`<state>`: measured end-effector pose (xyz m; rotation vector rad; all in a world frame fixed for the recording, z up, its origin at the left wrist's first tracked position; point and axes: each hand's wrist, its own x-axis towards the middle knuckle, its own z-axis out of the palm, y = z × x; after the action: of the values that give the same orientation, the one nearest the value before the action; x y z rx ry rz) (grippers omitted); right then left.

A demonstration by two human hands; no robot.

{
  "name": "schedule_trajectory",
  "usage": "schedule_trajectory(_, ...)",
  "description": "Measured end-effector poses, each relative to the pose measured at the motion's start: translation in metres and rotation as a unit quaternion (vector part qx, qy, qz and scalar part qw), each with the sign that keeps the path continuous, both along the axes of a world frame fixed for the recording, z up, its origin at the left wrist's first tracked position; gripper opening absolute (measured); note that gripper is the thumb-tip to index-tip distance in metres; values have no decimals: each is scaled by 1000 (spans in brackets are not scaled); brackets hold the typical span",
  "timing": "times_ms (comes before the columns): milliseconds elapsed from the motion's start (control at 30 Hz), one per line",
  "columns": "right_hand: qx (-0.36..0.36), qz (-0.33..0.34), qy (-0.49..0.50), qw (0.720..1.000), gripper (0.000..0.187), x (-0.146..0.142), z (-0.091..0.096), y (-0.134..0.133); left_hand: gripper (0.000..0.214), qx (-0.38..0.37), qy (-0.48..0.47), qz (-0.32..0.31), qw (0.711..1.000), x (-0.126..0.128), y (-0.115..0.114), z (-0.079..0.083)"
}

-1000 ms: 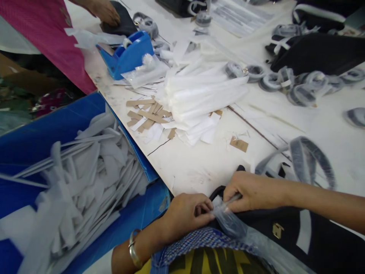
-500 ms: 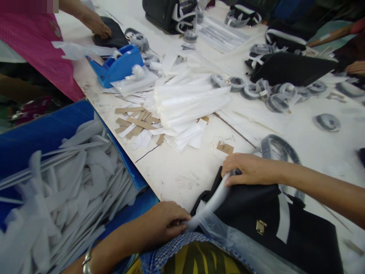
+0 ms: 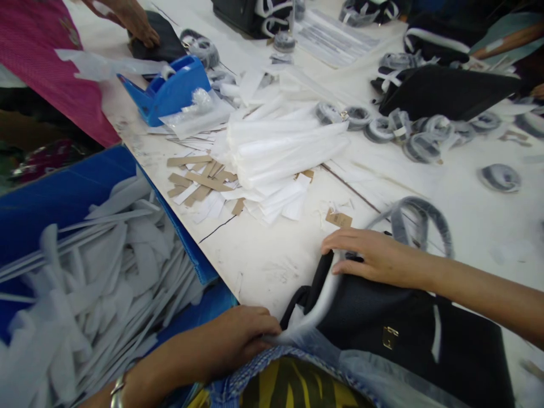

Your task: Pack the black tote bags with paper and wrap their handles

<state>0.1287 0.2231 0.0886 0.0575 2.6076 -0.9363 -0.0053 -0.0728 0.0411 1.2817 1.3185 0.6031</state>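
A black bag [image 3: 365, 317] with a gold clasp lies at the table's front edge, right against my body. A white foam strip [image 3: 322, 300] curves along its left edge, with clear plastic film [image 3: 382, 368] around the near side. My left hand [image 3: 250, 334] pinches the strip's near end. At its far end, my right hand [image 3: 361, 255] is closed over the strip and the bag's top corner. A plastic-wrapped strap [image 3: 419, 218] loops up behind my right hand.
At left a blue bin [image 3: 76, 170] holds many white foam strips [image 3: 102, 272]. White sheets [image 3: 280, 147], cardboard pieces [image 3: 204, 175], a blue tape dispenser [image 3: 170, 90] and wrapped strap coils [image 3: 425, 147] lie on the table [image 3: 272, 266]. Co-workers' hands [image 3: 142, 25] touch black pieces across it.
The foam strip now lies closer along the bag's edge. My right hand has shifted slightly left on it. The white tab beside the clasp has turned edge-on.
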Motion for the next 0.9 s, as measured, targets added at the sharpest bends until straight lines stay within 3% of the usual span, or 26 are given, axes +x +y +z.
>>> schedule_trajectory(67,4,-19,36,999,34,12,11,5,20,-1,15,-13,1000,-3,2,2)
schedule_trajectory(200,18,-19,-13,1000,35,28,26,18,16,1,54,11,998,2,5,-2)
schedule_trajectory(267,31,-28,-38,998,37,28,26,21,18,-11,59,19,998,6,5,-4)
schedule_trajectory(400,6,-33,-78,996,24,18,22,18,29,-15,56,58,997,16,7,-8)
schedule_trajectory(567,-7,-64,-115,991,19,16,13,11,26,11,22,105,994,25,10,-14)
schedule_trajectory(900,27,-46,-67,996,20,33,-3,24,16,49,54,-35,997,-5,10,6)
